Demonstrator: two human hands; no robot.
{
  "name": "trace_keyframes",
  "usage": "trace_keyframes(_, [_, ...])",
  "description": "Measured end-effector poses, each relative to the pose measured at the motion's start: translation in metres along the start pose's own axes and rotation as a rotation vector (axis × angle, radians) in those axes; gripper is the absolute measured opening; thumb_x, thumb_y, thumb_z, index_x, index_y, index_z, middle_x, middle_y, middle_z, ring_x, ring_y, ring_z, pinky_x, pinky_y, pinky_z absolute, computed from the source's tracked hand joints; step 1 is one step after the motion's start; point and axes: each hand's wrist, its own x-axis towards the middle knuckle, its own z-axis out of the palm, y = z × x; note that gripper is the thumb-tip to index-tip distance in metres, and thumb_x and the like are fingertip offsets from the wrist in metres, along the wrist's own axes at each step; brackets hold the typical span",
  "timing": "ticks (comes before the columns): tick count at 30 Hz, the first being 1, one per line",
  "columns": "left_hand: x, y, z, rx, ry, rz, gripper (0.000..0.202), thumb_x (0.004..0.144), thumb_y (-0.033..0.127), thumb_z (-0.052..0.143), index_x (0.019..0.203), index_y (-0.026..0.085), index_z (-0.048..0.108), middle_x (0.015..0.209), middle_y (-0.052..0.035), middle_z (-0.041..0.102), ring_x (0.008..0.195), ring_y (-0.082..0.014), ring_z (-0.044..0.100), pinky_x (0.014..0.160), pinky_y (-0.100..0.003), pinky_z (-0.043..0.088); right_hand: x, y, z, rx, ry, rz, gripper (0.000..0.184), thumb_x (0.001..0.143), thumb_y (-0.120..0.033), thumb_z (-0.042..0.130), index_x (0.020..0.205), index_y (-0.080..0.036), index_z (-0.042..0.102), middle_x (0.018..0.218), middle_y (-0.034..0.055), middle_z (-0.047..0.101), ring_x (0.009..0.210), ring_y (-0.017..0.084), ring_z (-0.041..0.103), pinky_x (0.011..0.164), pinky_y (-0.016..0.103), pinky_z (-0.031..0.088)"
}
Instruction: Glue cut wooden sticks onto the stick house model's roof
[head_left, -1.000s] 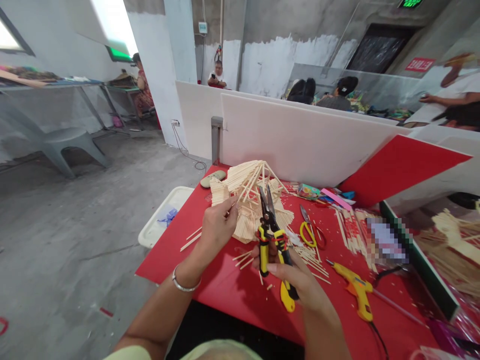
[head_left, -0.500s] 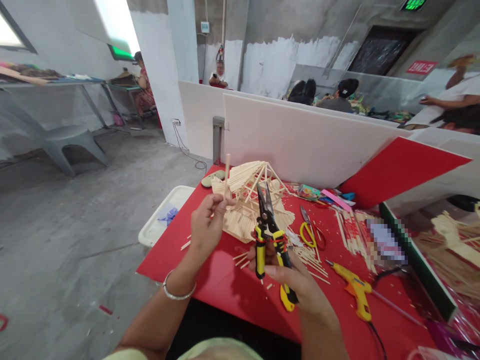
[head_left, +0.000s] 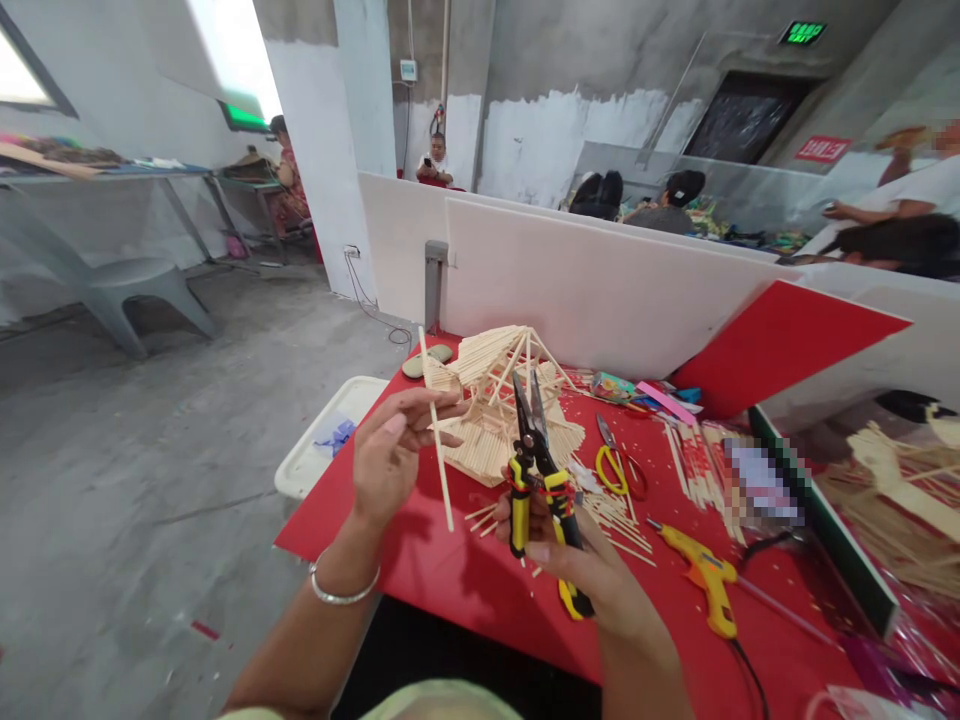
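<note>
Partition: a white board [head_left: 600,290] stands along the far edge of the table, with other people seated beyond it.
Table: a red top [head_left: 442,590], strewn with short offcuts and loose sticks.
Tray: a white tray [head_left: 319,445] sits just beside the table's left edge, lower down.
Stick house: a model [head_left: 491,415] of pale sticks with a sloped roof frame stands on the table, behind both hands.
Right hand: the right hand [head_left: 592,575] is closed round the yellow and black handles of the pliers, held above the table's near edge.
Left hand: the left hand [head_left: 390,455] pinches the stick between thumb and fingertips, the other fingers spread loosely.
Pliers: the pliers [head_left: 534,440] point upward, tips in front of the stick house, blades only slightly parted.
Stick: the thin stick [head_left: 442,475] stands nearly upright, tilted a little, just left of the pliers and apart from them.
Glue gun: a yellow glue gun [head_left: 705,580] lies on the table to the right of the right hand.
Scissors: yellow-handled scissors [head_left: 615,462] lie between the stick house and the glue gun.
Bracelet: a silver bracelet [head_left: 341,596] circles the left wrist.
</note>
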Motion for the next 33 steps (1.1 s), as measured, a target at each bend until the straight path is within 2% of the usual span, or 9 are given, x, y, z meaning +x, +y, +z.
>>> trace_keyframes(3, [0.002,0.0,-0.003,0.084,0.041,0.007,0.024,0.086,0.034,0.064,0.101,0.016,0.061,0.108,-0.0115,0.071,0.08,-0.0214,0.073,0.053,-0.027,0.059,-0.001,-0.001,0.003,-0.003,0.029,-0.008,0.037,0.075,-0.035,0.073,0.109,-0.022,0.07,0.111,0.0092,0.069,0.105,0.027,0.064,0.096,0.042,0.049])
trace_keyframes(6, [0.002,-0.004,-0.004,0.183,0.053,-0.047,0.032,0.087,0.03,0.066,0.114,0.022,0.052,0.11,-0.0085,0.072,0.055,-0.011,0.067,0.038,-0.018,0.046,-0.002,0.001,0.003,-0.015,0.039,-0.003,0.036,0.076,-0.036,0.073,0.109,-0.023,0.07,0.109,0.009,0.07,0.105,0.027,0.064,0.096,0.042,0.049])
trace_keyframes(9, [0.003,-0.009,-0.001,0.372,0.065,-0.074,0.025,0.089,0.033,0.063,0.11,0.021,0.056,0.094,-0.0048,0.075,0.041,-0.0065,0.056,0.038,-0.019,0.042,-0.004,0.003,-0.001,-0.016,0.038,-0.002,0.037,0.076,-0.037,0.073,0.11,-0.022,0.07,0.11,0.0098,0.07,0.106,0.027,0.064,0.096,0.042,0.049])
trace_keyframes(11, [0.005,-0.013,0.002,0.554,0.073,-0.042,0.018,0.088,0.034,0.063,0.095,0.017,0.066,0.08,-0.0026,0.074,0.043,-0.0067,0.055,0.044,-0.02,0.045,-0.005,0.004,-0.004,-0.016,0.053,-0.003,0.037,0.077,-0.037,0.072,0.111,-0.023,0.069,0.112,0.01,0.069,0.106,0.027,0.064,0.096,0.042,0.049])
trace_keyframes(13, [0.009,-0.019,0.005,0.698,0.072,0.033,0.017,0.088,0.031,0.064,0.089,0.017,0.072,0.079,-0.0031,0.073,0.055,-0.0099,0.06,0.053,-0.021,0.049,-0.005,0.004,-0.006,-0.014,0.08,0.001,0.037,0.077,-0.036,0.072,0.111,-0.023,0.069,0.113,0.0094,0.069,0.106,0.027,0.064,0.096,0.042,0.049])
trace_keyframes(17, [0.015,-0.033,0.009,0.779,0.034,0.142,0.022,0.089,0.025,0.058,0.103,0.018,0.074,0.095,-0.0071,0.071,0.081,-0.0161,0.066,0.063,-0.022,0.052,-0.003,0.0,-0.007,-0.014,0.102,0.019,0.036,0.074,-0.035,0.072,0.107,-0.021,0.07,0.108,0.0093,0.07,0.1,0.027,0.066,0.093,0.041,0.049])
trace_keyframes(22, [0.013,-0.049,0.006,0.752,0.034,0.063,0.027,0.09,0.026,0.058,0.112,0.019,0.072,0.088,-0.0053,0.071,0.057,-0.0108,0.059,0.054,-0.022,0.049,0.01,-0.002,-0.006,-0.027,0.075,0.04,0.032,0.077,-0.036,0.07,0.102,-0.017,0.07,0.101,0.0105,0.072,0.084,0.023,0.067,0.078,0.036,0.052])
trace_keyframes(27, [0.011,-0.055,0.006,0.794,0.034,0.121,0.026,0.09,0.026,0.058,0.109,0.019,0.073,0.092,-0.0066,0.073,0.063,-0.0127,0.062,0.059,-0.023,0.05,0.03,-0.002,-0.006,0.001,-0.043,0.022,0.03,0.08,-0.037,0.067,0.1,-0.014,0.071,0.084,0.0091,0.072,0.071,0.019,0.066,0.065,0.03,0.051])
trace_keyframes(33, [0.016,-0.059,0.009,0.861,0.021,0.129,0.025,0.09,0.025,0.057,0.109,0.019,0.073,0.084,-0.0054,0.073,0.068,-0.0141,0.065,0.064,-0.024,0.051,0.043,-0.002,-0.004,0.033,-0.023,0.024,0.03,0.078,-0.038,0.068,0.094,-0.012,0.071,0.071,0.0071,0.069,0.066,0.019,0.066,0.061,0.03,0.051])
